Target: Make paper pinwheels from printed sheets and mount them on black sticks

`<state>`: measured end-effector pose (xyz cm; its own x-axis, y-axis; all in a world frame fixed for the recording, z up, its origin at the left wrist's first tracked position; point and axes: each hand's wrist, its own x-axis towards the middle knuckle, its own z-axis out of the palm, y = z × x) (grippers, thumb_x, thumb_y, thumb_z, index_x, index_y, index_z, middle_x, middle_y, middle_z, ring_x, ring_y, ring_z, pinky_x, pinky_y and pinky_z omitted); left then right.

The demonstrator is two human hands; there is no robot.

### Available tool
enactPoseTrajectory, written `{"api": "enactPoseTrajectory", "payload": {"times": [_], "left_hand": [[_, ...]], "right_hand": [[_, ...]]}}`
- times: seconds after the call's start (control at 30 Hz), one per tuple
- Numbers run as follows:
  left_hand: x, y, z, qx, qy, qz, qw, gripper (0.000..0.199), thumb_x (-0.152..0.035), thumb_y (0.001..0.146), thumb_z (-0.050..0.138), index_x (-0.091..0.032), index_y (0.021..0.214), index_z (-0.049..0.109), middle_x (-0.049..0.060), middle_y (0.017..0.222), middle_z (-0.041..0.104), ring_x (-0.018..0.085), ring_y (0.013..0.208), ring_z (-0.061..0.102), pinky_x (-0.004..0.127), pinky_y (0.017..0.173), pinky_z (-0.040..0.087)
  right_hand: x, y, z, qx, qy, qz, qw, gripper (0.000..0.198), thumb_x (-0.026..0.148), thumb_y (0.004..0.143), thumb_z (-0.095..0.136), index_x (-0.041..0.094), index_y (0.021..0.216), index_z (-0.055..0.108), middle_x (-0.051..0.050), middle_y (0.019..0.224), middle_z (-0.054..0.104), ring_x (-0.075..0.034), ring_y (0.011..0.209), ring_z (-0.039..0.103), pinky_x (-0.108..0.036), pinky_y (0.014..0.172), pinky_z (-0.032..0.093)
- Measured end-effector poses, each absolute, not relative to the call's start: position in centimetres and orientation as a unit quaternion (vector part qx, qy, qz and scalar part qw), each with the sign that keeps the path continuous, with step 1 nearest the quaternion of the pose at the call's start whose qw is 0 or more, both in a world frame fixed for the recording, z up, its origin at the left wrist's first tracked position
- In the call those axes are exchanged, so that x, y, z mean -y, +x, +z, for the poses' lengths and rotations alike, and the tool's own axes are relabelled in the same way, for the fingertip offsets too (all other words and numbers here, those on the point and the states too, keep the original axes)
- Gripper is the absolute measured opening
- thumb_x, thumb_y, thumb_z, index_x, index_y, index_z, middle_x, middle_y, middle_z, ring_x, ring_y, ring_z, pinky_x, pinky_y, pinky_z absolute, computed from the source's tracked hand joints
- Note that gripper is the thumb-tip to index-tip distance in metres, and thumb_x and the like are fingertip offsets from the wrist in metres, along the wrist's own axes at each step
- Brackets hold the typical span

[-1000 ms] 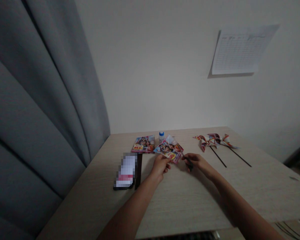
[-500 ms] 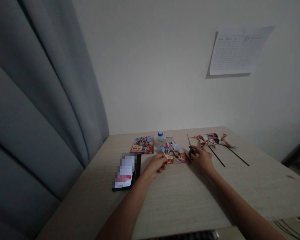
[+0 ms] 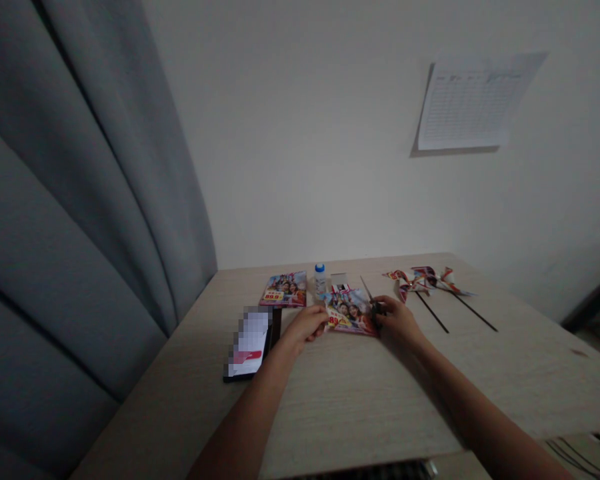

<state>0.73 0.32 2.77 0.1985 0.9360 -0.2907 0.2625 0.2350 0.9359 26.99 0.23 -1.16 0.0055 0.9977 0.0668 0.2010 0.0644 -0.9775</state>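
Observation:
My left hand is closed on the left edge of a colourful printed flyer that shows people and a yellow price mark. At the flyer's right side, my right hand is wrapped round the dark handles of a pair of scissors. Their blades point up and to the left, just beside the flyer's right edge; whether they touch the paper I cannot tell. Behind the flyer stands a clear bottle with a blue cap, and a small flat whitish piece lies to its right.
A stack of similar flyers lies at the back left of the wooden table. Nearer me is a phone with a blurred screen. Two paper pinwheels on dark sticks lie at the back right. A grey curtain hangs along the left.
The scissors in my right hand have tilted left and moved slightly left, towards the flyer. The flyer has shifted a little nearer and lies flatter. My left hand has moved slightly left.

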Motion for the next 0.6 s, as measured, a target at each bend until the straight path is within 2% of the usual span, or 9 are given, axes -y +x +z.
{"api": "enactPoseTrajectory", "payload": {"times": [0.1, 0.27, 0.47, 0.6], "left_hand": [[-0.5, 0.5, 2.7, -0.566, 0.536, 0.309, 0.545, 0.018, -0.029, 0.075, 0.065, -0.018, 0.064, 0.056, -0.007, 0.046, 0.044, 0.005, 0.038, 0.033, 0.021, 0.041, 0.010], [-1.0, 0.5, 2.2, -0.584, 0.527, 0.322, 0.526, 0.016, -0.030, 0.078, 0.066, -0.019, 0.069, 0.058, -0.007, 0.048, 0.047, 0.006, 0.038, 0.037, 0.020, 0.040, 0.013], [-1.1, 0.8, 2.3, -0.586, 0.522, 0.338, 0.519, 0.019, -0.032, 0.080, 0.067, -0.018, 0.071, 0.058, -0.003, 0.062, 0.059, 0.005, 0.041, 0.045, 0.020, 0.039, 0.015], [-0.9, 0.8, 2.5, -0.580, 0.522, 0.344, 0.523, 0.020, -0.033, 0.079, 0.069, -0.018, 0.073, 0.057, -0.002, 0.066, 0.061, 0.005, 0.044, 0.048, 0.020, 0.039, 0.015]], "right_hand": [[-0.4, 27.2, -1.2, 0.551, -0.534, 0.412, 0.492, 0.037, 0.017, 0.057, 0.070, 0.022, 0.094, 0.069, -0.004, 0.076, 0.072, -0.025, 0.074, 0.065, -0.037, 0.068, 0.048], [-0.1, 27.0, -0.4, 0.552, -0.526, 0.403, 0.505, 0.040, 0.023, 0.057, 0.069, 0.019, 0.097, 0.067, -0.003, 0.075, 0.072, -0.024, 0.073, 0.066, -0.036, 0.069, 0.049], [0.3, 26.9, 0.4, 0.526, -0.517, 0.410, 0.537, 0.042, 0.024, 0.058, 0.068, 0.019, 0.099, 0.065, -0.004, 0.078, 0.072, -0.023, 0.077, 0.066, -0.034, 0.071, 0.049], [0.2, 27.3, 0.2, 0.505, -0.521, 0.382, 0.572, 0.044, 0.026, 0.059, 0.069, 0.018, 0.102, 0.064, -0.005, 0.085, 0.071, -0.024, 0.080, 0.066, -0.035, 0.071, 0.050]]}}
